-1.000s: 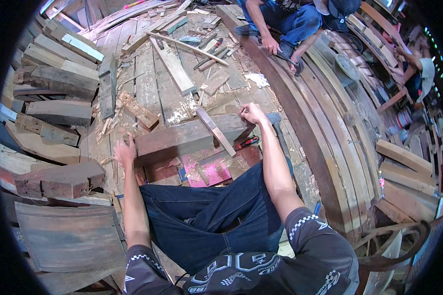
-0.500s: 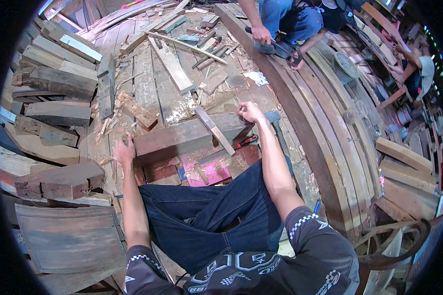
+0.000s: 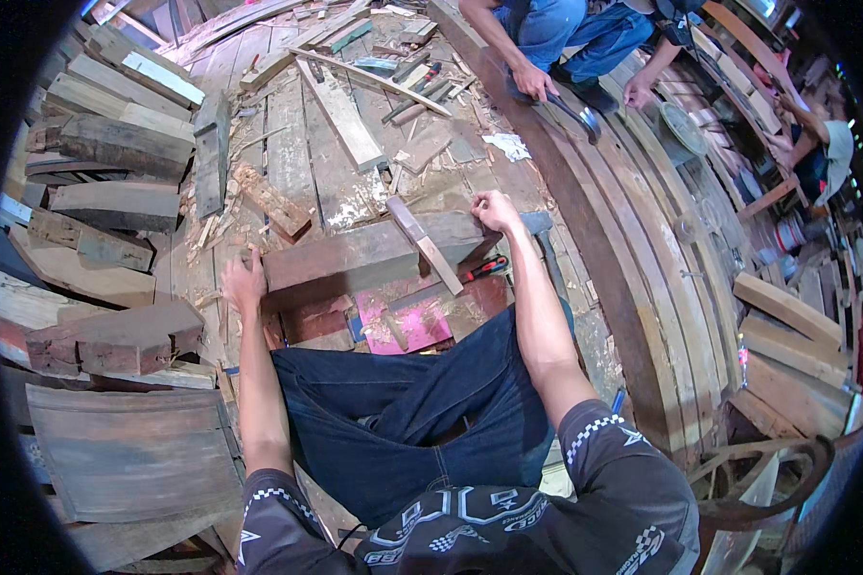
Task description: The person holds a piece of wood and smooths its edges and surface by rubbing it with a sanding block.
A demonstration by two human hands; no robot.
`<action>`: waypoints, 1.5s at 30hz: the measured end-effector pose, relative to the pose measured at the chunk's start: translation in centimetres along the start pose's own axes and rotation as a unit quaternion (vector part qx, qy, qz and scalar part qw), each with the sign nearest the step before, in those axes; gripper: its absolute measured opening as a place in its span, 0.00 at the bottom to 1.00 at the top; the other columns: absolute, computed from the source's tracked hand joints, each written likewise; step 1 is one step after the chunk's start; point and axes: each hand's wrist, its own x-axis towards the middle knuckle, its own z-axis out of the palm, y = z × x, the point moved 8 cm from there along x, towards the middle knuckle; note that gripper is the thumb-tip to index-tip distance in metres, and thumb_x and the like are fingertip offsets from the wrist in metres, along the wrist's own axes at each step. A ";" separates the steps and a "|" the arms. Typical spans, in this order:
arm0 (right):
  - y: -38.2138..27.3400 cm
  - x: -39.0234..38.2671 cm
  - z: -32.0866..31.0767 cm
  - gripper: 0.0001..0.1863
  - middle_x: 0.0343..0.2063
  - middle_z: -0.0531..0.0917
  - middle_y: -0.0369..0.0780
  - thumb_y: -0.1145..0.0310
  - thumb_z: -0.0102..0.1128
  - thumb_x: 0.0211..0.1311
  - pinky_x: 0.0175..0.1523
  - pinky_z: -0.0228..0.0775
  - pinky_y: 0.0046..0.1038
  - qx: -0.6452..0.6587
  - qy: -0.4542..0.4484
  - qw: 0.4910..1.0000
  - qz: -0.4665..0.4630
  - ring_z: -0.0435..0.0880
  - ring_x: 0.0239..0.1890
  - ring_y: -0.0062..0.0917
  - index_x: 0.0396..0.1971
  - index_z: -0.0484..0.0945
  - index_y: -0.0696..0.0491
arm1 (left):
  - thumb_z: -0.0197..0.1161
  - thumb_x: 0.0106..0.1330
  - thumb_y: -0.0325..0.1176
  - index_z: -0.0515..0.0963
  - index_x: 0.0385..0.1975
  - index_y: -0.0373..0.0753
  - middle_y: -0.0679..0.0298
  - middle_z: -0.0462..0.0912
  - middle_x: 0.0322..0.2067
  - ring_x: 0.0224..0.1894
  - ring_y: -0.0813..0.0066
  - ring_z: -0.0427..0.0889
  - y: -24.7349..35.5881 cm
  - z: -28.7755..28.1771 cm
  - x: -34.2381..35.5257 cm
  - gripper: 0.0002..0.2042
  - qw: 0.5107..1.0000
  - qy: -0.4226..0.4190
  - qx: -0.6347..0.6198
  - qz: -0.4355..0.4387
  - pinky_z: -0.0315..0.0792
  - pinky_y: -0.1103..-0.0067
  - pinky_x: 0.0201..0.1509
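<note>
A thick dark timber block (image 3: 326,264) lies crosswise in front of my folded legs. Its left end is in the grip of my left hand (image 3: 244,280), fingers curled about the edge. At the far right end my right hand (image 3: 494,211) is closed on the block's top corner. Across the block rests a short flat piece of wood (image 3: 424,243), slanting toward me, touched by neither hand. Just right of that piece's near end lies a tool with a red and black handle (image 3: 487,268). Below the block, a pink sheet (image 3: 405,326) is strewn with wood shavings.
Several rough timber blocks (image 3: 115,206) line the left side. Long beams (image 3: 633,249) curve along the right, where a co-worker squats holding a hammer (image 3: 585,123). Boards (image 3: 340,115), hand tools and wood chips litter the floor ahead. Another person is at the far right.
My hands stay on the ends of the block, with only a slight shift of the view. The co-worker's hand has moved right, and the hammer's head now shows over the beams.
</note>
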 end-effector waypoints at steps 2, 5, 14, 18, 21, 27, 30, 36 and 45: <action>-0.2 0.0 0.2 0.05 0.20 0.85 0.40 0.72 0.62 0.53 0.34 0.75 0.28 0.004 -0.006 1.000 0.007 0.85 0.26 0.25 0.29 0.82 0.54 | 0.48 0.64 0.62 0.79 0.42 0.39 0.56 0.78 0.48 0.54 0.51 0.72 -0.5 -0.1 0.2 0.29 1.000 0.014 0.001 0.003 0.64 0.58 0.57; -0.4 -0.1 -0.3 0.05 0.21 0.85 0.41 0.72 0.62 0.53 0.37 0.76 0.29 -0.045 0.024 0.999 -0.010 0.86 0.27 0.26 0.30 0.83 0.54 | 0.49 0.64 0.62 0.78 0.42 0.39 0.55 0.78 0.48 0.54 0.50 0.72 -0.2 -0.1 0.2 0.29 1.000 0.022 -0.008 0.011 0.64 0.57 0.57; 0.1 0.2 -0.1 0.07 0.23 0.85 0.44 0.69 0.63 0.53 0.40 0.76 0.31 -0.044 0.027 0.999 0.016 0.86 0.30 0.30 0.31 0.84 0.54 | 0.50 0.64 0.61 0.79 0.42 0.39 0.55 0.78 0.48 0.53 0.50 0.72 -0.2 -0.1 -0.1 0.28 0.999 0.038 -0.024 0.011 0.64 0.59 0.57; -0.1 -0.1 -1.4 0.08 0.24 0.85 0.45 0.68 0.62 0.54 0.40 0.76 0.32 -0.038 0.085 0.996 0.011 0.86 0.32 0.31 0.31 0.84 0.54 | 0.50 0.64 0.61 0.78 0.43 0.40 0.56 0.78 0.47 0.54 0.51 0.72 -0.2 -0.2 0.0 0.28 0.999 0.027 -0.016 0.008 0.64 0.58 0.58; -0.1 -0.3 -1.5 0.08 0.24 0.85 0.45 0.70 0.59 0.54 0.38 0.76 0.31 0.003 0.064 0.997 0.038 0.86 0.31 0.29 0.31 0.84 0.54 | 0.50 0.64 0.61 0.78 0.44 0.39 0.56 0.77 0.47 0.54 0.50 0.72 -0.2 -0.2 -0.1 0.28 1.000 0.025 -0.017 0.009 0.63 0.58 0.58; -1.0 -1.0 -0.5 0.11 0.25 0.86 0.40 0.75 0.57 0.52 0.39 0.77 0.26 0.016 -0.045 0.998 0.035 0.86 0.30 0.24 0.34 0.85 0.52 | 0.49 0.64 0.61 0.78 0.45 0.38 0.55 0.77 0.48 0.54 0.49 0.72 -1.0 0.5 0.4 0.29 0.999 0.038 -0.002 0.009 0.63 0.56 0.59; -0.9 -1.1 -1.5 0.12 0.26 0.87 0.39 0.76 0.60 0.49 0.39 0.77 0.27 -0.006 -0.035 0.999 -0.001 0.86 0.30 0.24 0.34 0.85 0.52 | 0.49 0.64 0.61 0.78 0.45 0.39 0.54 0.78 0.48 0.54 0.49 0.72 -0.3 -0.1 0.2 0.29 1.000 0.024 -0.003 0.014 0.64 0.57 0.58; -0.7 -0.8 -1.2 0.08 0.22 0.85 0.38 0.74 0.63 0.49 0.36 0.75 0.27 0.005 -0.031 0.999 -0.009 0.83 0.26 0.22 0.31 0.85 0.52 | 0.50 0.64 0.60 0.79 0.42 0.39 0.55 0.78 0.46 0.52 0.50 0.73 0.2 -0.4 0.0 0.28 0.999 0.029 0.001 0.014 0.65 0.59 0.56; -1.5 -1.1 -1.4 0.07 0.23 0.84 0.40 0.72 0.64 0.50 0.37 0.74 0.28 -0.023 -0.021 0.999 -0.027 0.83 0.29 0.24 0.31 0.84 0.52 | 0.50 0.64 0.61 0.79 0.41 0.39 0.56 0.78 0.45 0.51 0.51 0.73 -0.2 -0.3 0.0 0.28 0.999 0.038 -0.005 0.017 0.66 0.59 0.55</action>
